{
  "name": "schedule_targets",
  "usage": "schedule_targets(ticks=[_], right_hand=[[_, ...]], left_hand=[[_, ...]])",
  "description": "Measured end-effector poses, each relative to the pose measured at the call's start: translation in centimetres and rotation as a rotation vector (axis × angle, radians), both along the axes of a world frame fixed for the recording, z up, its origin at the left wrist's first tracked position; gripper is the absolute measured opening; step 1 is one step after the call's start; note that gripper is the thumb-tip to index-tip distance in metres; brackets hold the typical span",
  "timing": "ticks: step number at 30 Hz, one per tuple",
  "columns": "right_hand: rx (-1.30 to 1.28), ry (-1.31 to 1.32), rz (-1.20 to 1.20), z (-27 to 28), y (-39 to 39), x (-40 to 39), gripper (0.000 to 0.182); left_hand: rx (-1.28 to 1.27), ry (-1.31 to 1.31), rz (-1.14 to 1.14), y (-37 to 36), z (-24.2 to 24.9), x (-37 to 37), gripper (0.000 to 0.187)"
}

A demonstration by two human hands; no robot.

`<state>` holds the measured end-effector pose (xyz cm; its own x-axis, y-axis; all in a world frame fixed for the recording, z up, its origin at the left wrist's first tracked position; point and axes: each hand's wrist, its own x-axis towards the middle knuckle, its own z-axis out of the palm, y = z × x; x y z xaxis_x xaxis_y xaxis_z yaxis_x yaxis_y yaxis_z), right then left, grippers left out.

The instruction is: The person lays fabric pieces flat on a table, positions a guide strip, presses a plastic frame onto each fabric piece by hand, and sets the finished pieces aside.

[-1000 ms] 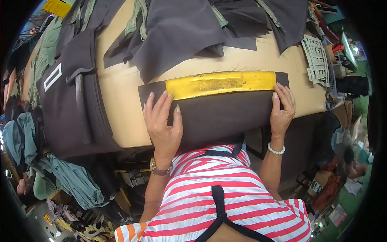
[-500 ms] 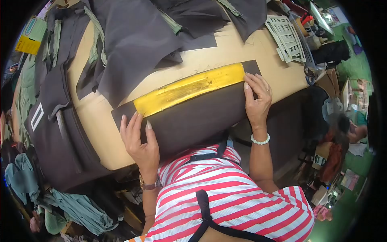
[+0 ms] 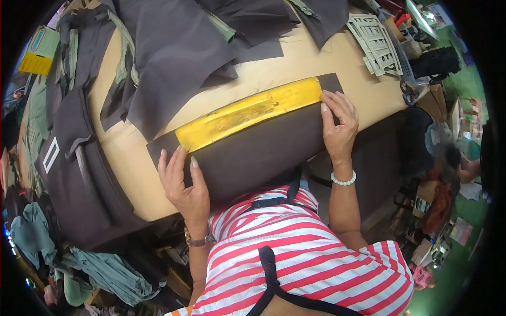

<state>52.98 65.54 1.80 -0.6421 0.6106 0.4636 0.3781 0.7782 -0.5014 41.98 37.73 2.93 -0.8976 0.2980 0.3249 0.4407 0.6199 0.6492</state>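
A long yellow strip-shaped template [image 3: 247, 114], scuffed along its middle, lies flat on a dark fabric panel [image 3: 258, 150]. The panel sticks out past both ends of the strip and hangs over the table's near edge. My left hand [image 3: 184, 181] rests at the strip's left end, its fingertips on the strip's corner and the fabric, thumb apart. At the right end my right hand [image 3: 340, 124] touches the strip's corner with its fingers, the thumb spread on the fabric below. Both hands are open and lie on top rather than wrapped round anything.
Dark cut fabric pieces with green zipper tape [image 3: 124, 45] cover the far left of the tan table [image 3: 300, 66]. A pale slatted plastic piece [image 3: 375, 45] and scissors [image 3: 408, 94] lie at the right. Folded dark fabric with a hammer [image 3: 87, 168] is on the left.
The right hand has shifted very slightly along the strip's right end. The left hand, strip and fabric stay almost as they were; the head view has tilted a little.
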Motion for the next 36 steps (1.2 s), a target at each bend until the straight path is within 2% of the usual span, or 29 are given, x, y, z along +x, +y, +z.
schedule_targets(ticks=[8,18,21,24,27,31,34,36], right_hand=[[0.056,-0.037,0.037,0.2,-0.2,-0.3,0.017],[0.003,-0.035,0.043,0.1,-0.1,-0.3,0.017],[0.096,-0.070,0.065,0.3,0.1,-0.5,0.016],[0.321,-0.228,0.069,2.2,-0.6,-1.7,0.011],[0.350,-0.308,0.123,3.4,-0.2,-2.6,0.010],[0.239,-0.345,0.185,4.5,0.3,-3.1,0.009],[0.028,-0.307,0.232,4.6,2.3,-2.9,0.010],[0.011,-0.124,0.123,3.9,5.2,-2.4,0.012]], left_hand=[[-0.022,0.003,-0.011,-0.1,0.1,-0.1,0.024],[-0.040,0.010,-0.006,0.0,-0.5,-0.1,0.023],[-0.132,0.072,-0.031,0.2,0.2,-0.2,0.021],[-0.409,0.157,-0.095,0.9,1.3,-0.4,0.019],[-0.494,0.163,-0.200,1.1,1.7,-1.2,0.023],[-0.578,0.245,-0.328,1.7,2.5,-2.1,0.038],[-0.639,0.270,-0.353,2.0,2.6,-2.1,0.039],[-0.650,0.294,-0.344,2.1,2.6,-2.0,0.038]])
